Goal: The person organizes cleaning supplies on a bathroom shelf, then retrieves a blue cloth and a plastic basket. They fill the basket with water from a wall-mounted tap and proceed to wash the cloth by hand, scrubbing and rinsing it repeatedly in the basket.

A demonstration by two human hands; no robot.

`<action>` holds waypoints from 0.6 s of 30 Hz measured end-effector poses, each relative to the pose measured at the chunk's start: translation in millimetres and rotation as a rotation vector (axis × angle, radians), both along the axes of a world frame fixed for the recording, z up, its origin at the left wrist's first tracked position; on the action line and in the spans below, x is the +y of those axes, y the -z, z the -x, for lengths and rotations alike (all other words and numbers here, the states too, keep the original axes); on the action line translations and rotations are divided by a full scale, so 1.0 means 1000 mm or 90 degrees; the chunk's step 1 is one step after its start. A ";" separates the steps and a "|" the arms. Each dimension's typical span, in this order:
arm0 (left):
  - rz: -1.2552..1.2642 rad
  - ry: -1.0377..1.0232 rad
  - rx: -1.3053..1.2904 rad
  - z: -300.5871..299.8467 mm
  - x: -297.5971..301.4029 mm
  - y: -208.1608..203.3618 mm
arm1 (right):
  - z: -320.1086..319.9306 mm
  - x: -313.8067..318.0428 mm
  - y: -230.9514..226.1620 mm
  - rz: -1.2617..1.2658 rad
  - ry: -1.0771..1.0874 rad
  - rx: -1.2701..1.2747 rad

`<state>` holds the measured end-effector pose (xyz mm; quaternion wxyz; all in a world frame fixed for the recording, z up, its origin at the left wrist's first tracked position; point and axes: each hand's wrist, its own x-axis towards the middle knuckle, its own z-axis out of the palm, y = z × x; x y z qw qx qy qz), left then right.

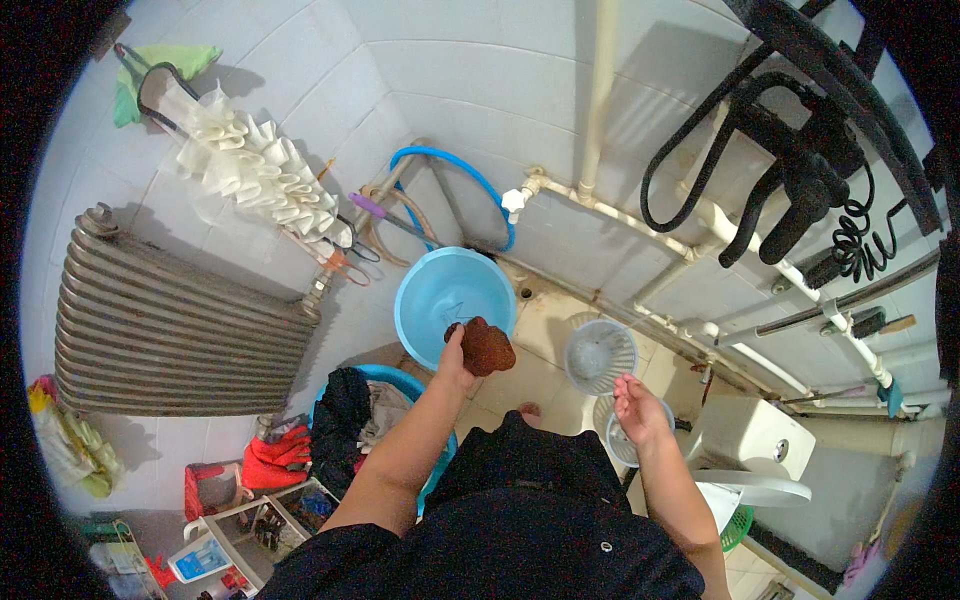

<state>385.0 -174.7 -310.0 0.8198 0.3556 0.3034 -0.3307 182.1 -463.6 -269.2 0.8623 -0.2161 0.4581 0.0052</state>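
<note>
My left hand (456, 358) is closed round a dark brown, rough-looking clump (487, 348), possibly a wet cloth or sponge; I cannot tell which. It is over the near right rim of a light blue basin (437, 280) on the floor. Out to the right, my right hand (640, 408) is loosely curled with its fingers partly apart, and nothing shows in it. Below that hand are a pale slatted plastic basket (602, 357) and a second pale container (624, 452), partly hidden by my hand and wrist.
A larger blue tub (393, 378) with dark clothes (343, 425) stands beside my left arm. A ribbed radiator (180, 320) is on the left wall. White pipes (640, 218) run along the far wall, and a toilet (755, 440) stands at right. A blue hose (470, 165) loops behind the basin.
</note>
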 end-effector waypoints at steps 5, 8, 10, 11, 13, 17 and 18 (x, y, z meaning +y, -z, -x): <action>-0.043 -0.102 -0.060 -0.029 0.014 0.026 | 0.003 -0.002 -0.013 -0.003 0.010 0.030; -0.038 -0.179 -0.106 -0.048 0.033 0.053 | 0.012 -0.011 -0.006 -0.018 0.034 0.016; -0.082 -0.209 -0.094 -0.055 0.036 0.057 | 0.014 -0.014 -0.007 -0.017 0.028 0.004; -0.084 -0.206 -0.104 -0.058 0.042 0.064 | 0.014 -0.014 -0.007 -0.017 0.023 -0.003; -0.084 -0.192 -0.123 -0.062 0.046 0.069 | 0.013 -0.015 -0.007 -0.034 0.020 0.007; -0.177 -0.130 -0.090 -0.037 0.018 -0.007 | 0.001 -0.009 -0.008 -0.015 -0.030 0.033; -0.105 -0.078 -0.117 -0.027 0.018 -0.014 | -0.004 -0.004 -0.009 -0.006 -0.058 0.032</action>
